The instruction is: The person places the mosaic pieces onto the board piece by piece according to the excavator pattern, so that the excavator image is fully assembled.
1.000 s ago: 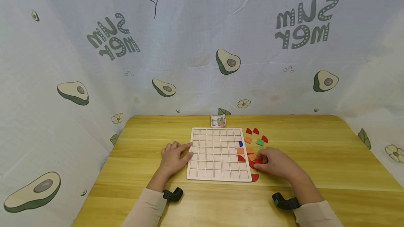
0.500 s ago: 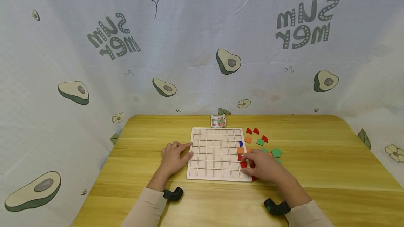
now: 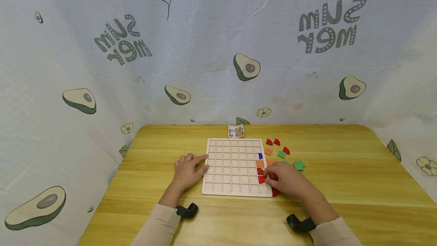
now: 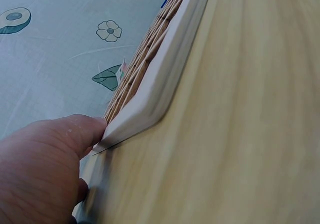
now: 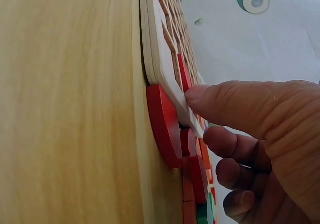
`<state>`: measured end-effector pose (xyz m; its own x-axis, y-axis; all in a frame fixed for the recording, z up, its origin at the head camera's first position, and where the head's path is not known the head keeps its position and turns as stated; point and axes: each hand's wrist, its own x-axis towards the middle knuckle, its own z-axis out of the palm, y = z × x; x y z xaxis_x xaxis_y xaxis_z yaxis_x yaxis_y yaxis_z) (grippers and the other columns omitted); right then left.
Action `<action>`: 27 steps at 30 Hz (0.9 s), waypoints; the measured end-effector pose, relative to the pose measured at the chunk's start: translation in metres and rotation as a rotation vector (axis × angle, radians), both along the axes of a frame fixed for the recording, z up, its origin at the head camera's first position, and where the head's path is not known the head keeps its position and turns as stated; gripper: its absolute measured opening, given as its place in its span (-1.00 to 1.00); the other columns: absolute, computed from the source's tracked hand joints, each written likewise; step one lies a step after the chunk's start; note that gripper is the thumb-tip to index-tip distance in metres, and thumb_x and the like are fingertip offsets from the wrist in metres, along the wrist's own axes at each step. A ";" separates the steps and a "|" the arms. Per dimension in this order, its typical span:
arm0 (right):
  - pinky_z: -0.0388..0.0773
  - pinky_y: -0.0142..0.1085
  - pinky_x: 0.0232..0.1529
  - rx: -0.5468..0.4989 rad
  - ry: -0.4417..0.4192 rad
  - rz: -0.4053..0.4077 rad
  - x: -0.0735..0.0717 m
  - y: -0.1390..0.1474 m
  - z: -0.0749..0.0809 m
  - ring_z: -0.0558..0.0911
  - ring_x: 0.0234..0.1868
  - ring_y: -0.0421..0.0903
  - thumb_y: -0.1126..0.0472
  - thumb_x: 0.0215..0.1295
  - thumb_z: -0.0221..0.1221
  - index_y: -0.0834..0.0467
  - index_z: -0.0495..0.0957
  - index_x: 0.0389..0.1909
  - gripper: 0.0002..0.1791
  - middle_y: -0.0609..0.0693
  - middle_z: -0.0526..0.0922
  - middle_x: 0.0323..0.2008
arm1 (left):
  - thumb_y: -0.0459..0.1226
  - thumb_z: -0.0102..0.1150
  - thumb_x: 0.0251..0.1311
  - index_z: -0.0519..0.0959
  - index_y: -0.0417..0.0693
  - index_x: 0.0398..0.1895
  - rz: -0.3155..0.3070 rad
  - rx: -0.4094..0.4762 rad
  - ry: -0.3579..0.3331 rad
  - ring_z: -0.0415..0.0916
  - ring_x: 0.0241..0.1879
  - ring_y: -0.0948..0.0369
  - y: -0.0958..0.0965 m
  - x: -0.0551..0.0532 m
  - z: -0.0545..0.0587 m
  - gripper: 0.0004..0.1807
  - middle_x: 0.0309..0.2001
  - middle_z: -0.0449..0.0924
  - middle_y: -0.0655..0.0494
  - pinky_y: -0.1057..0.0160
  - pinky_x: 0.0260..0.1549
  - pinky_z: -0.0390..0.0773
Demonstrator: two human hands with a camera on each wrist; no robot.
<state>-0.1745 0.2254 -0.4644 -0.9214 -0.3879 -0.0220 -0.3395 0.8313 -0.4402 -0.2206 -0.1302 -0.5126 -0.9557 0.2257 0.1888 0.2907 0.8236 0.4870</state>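
Red pc (image 3: 261, 180) est. light, stiff, best held by edges; R hand (image 3: 287, 178) touching it, pinched or not can't tell; L hand (image 3: 187, 171) wide-set, touching board (image 3: 235, 170).

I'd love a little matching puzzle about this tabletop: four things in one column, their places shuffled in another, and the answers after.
1. Blue piece
2. Printed card
3. Left hand
4. Right hand

A. At the left edge of the board
B. Just beyond the board's far edge
C. At the board's right edge
D. Inside the board's grid

Pairs: 1-D, 2-B, 3-A, 4-C
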 end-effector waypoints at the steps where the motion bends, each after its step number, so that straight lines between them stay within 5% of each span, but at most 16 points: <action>1: 0.35 -0.36 -0.35 0.003 0.001 -0.003 0.000 0.000 0.000 0.38 -0.34 -0.21 0.16 0.26 0.39 -0.03 0.68 -0.27 -0.92 -0.21 0.43 -0.45 | 0.09 0.20 0.35 0.61 0.32 0.29 0.000 0.002 0.002 0.16 -0.28 0.20 0.000 0.000 0.000 -0.53 -0.28 0.41 0.19 0.11 -0.18 0.08; 21: 0.30 -0.36 -0.37 -0.004 0.022 -0.028 0.001 0.000 -0.001 0.35 -0.40 -0.23 0.15 0.26 0.39 -0.07 0.59 -0.42 -0.85 -0.20 0.39 -0.51 | 0.10 0.20 0.34 0.60 0.34 0.31 0.010 0.000 -0.018 0.16 -0.27 0.20 0.000 0.001 0.000 -0.52 -0.25 0.42 0.20 0.12 -0.17 0.08; 27: 0.35 -0.37 -0.38 -0.051 -0.068 -0.050 -0.001 0.007 0.001 0.39 -0.42 -0.22 0.14 0.34 0.33 -0.04 0.61 -0.36 -0.90 -0.17 0.45 -0.49 | 0.10 0.21 0.34 0.60 0.34 0.30 0.010 -0.003 -0.008 0.16 -0.27 0.20 0.001 0.001 0.000 -0.52 -0.26 0.43 0.20 0.12 -0.17 0.08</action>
